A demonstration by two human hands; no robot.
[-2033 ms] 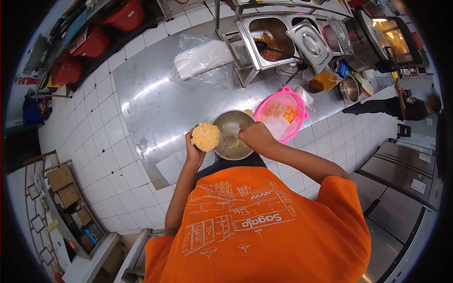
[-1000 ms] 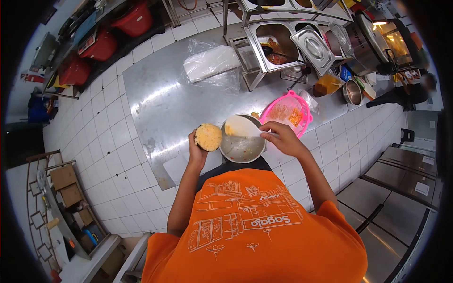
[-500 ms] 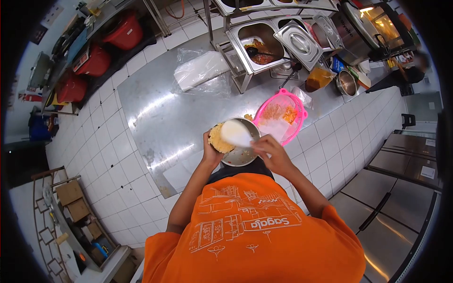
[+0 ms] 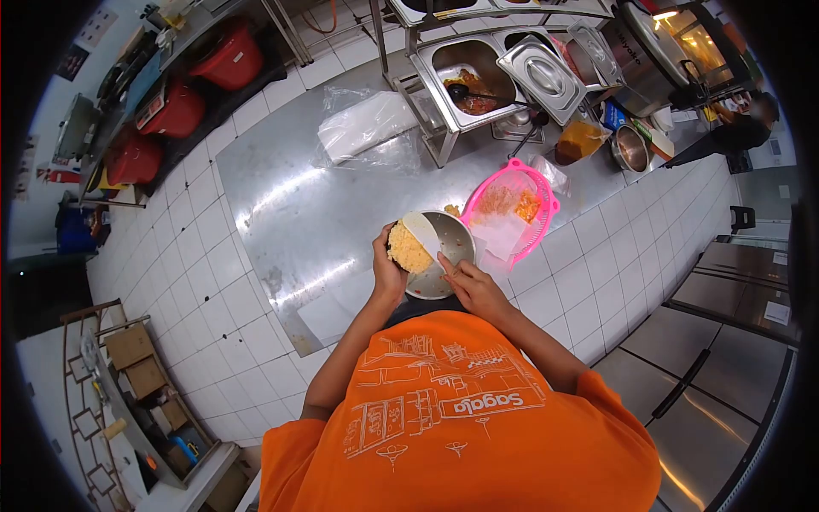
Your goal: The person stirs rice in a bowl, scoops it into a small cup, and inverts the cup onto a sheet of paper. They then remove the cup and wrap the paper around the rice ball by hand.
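Observation:
My left hand [image 4: 387, 266] is wrapped round a small dark bowl [image 4: 391, 247], whose sides are mostly hidden. Yellow rice [image 4: 410, 253] is heaped to the rim of this bowl. In my right hand [image 4: 474, 288] is a white rice paddle [image 4: 421, 229], its flat blade lying against the right side of the rice. Both are above a round metal mixing bowl [image 4: 459, 239] close to my body, with a few food scraps inside. A pink basket [image 4: 553, 207] holding shredded orange and pale food stands to the right.
A steel table [image 4: 281, 230] carries a plastic-wrapped white stack [image 4: 367, 126] and a rack with metal food pans [image 4: 465, 64]. Farther right are a yellow-brown bag [image 4: 580, 141], a metal pot [image 4: 630, 148] and a person in dark clothes [image 4: 725, 141]. Red tubs [image 4: 226, 55] line the left.
The paddle, blurred over the rice before, has turned and now lies sharp against its right side. My right hand has moved down and left. The left hand is nearly in place.

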